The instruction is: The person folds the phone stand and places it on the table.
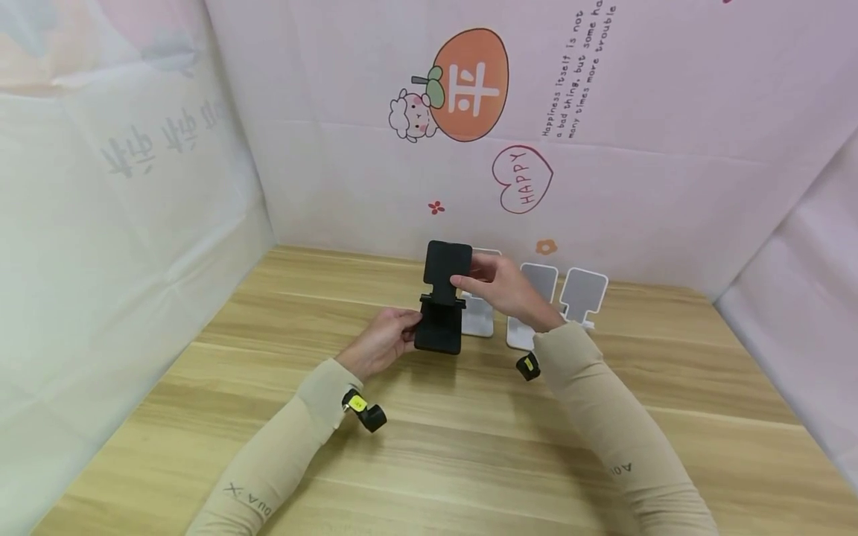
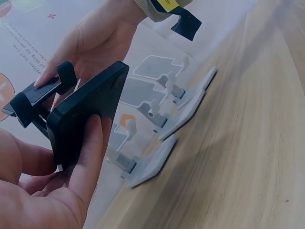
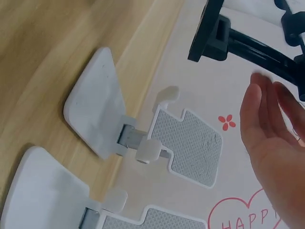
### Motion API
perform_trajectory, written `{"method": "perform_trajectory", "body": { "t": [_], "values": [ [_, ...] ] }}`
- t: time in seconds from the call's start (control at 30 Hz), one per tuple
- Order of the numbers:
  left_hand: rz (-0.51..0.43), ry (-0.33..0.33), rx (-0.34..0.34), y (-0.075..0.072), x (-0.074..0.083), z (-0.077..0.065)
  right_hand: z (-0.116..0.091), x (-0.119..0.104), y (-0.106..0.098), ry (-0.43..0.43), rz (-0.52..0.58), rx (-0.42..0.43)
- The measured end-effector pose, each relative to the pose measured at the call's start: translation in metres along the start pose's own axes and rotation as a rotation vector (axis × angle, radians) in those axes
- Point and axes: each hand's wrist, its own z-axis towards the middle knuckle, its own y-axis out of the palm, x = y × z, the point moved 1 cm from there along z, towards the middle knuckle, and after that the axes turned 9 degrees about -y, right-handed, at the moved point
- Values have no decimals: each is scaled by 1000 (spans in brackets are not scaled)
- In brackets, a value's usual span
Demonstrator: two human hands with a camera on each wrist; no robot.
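Note:
A black folding phone stand (image 1: pixel 439 331) is held between both hands, its top plate (image 1: pixel 447 266) tilted up above its square base. My left hand (image 1: pixel 385 339) grips the base at its left edge; the left wrist view has the thumb on one side of the base (image 2: pixel 88 102) and fingers along the other. With the thumb on its front and fingers behind, my right hand (image 1: pixel 503 286) pinches the plate's right edge. In the right wrist view the stand's arm (image 3: pixel 257 53) crosses above the right hand (image 3: pixel 279 152). The base looks raised off the wooden table (image 1: pixel 429 447).
Three white phone stands with grey pads line the back: one (image 1: pixel 479 321) partly hidden by the right hand, a second (image 1: pixel 539 281) behind the right forearm, a third (image 1: pixel 583 294) farthest right. A printed pink cloth (image 1: pixel 362 186) hangs behind the table, with white cloth at both sides.

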Motion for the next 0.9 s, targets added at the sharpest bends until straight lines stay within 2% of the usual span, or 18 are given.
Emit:
{"method": "perform_trajectory", "body": {
  "t": [0.2,0.4,0.57,0.7,0.9],
  "values": [
    [-1,13,-4,3,0,-1,2,9,-2,-37,6,-22],
    [0,13,-3,5,0,-2,2,9,-2,-37,12,-21],
    [3,12,7,4,0,-3,3,8,-1,-71,3,-29],
    [15,5,15,3,0,-3,2,3,0,-90,-10,-34],
    [22,1,19,2,-1,-2,-5,-15,1,-110,-54,-48]
  ]
}}
